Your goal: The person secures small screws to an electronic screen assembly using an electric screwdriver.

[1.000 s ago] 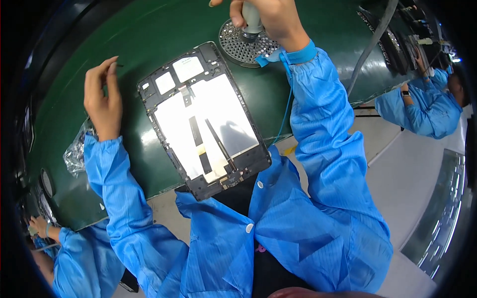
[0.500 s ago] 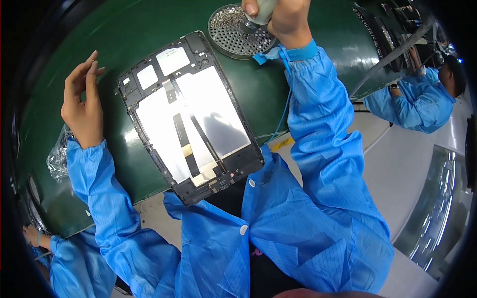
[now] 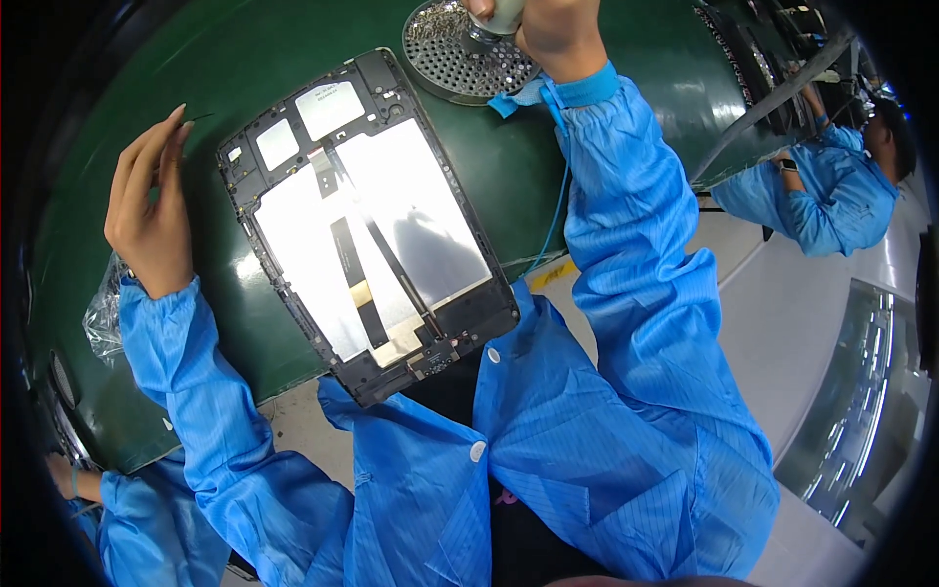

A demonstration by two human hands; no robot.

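Observation:
A tablet (image 3: 460, 254) without its back cover lies in front of me, its dark frame around bright metal plates and black ribbon cables. Its near end juts past the table edge. To its left my left hand (image 3: 147, 201) is raised, thumb and fingers pinched on a thin dark sliver (image 3: 201, 116) too small to identify. Beyond the tablet's far right corner, my right hand (image 3: 562, 37) grips a pale electric screwdriver (image 3: 501, 18), partly cut off by the picture's top. Its metal nose points down over a round perforated screw tray (image 3: 455, 80) with many small silver screws.
A clear plastic bag (image 3: 104, 318) lies left of my left forearm on the green table (image 3: 293, 39). A blue cord (image 3: 556, 230) hangs from my right wristband. Another person (image 3: 831, 186) in blue sits at far right; another's hand (image 3: 64, 477) shows lower left.
The thin dark sliver now shows at my left fingertips. My left hand appears slightly farther left. The tablet, tray and right hand have shifted slightly up and left in view.

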